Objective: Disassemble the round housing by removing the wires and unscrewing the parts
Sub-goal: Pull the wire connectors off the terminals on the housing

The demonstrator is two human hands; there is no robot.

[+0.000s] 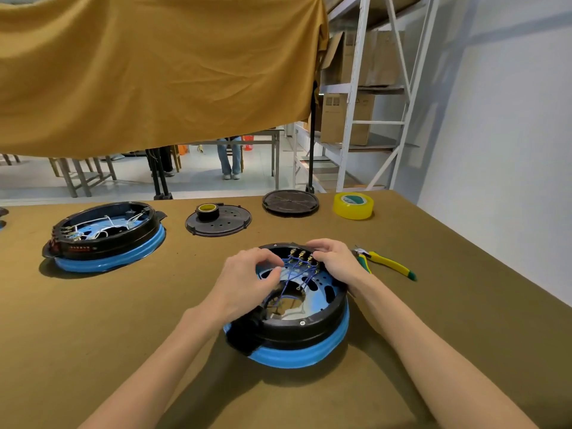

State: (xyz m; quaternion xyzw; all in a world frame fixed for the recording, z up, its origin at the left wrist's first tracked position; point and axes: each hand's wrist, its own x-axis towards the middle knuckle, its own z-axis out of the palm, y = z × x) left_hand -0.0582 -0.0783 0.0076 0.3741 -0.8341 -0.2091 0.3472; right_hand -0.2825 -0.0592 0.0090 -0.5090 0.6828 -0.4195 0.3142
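Observation:
A round black housing with a blue rim stands open-side up near the table's front centre. Blue wires cross inside it and run to a row of brass terminals at its far edge. My left hand hovers over the housing's left side, thumb and fingers curled and pinching a blue wire. My right hand lies over the far right rim, its fingers curled around the terminal end of the wires.
A second housing with white wires sits at the left. Two black round covers lie farther back, one with a small tape roll. A yellow tape roll and yellow-handled cutters lie at the right.

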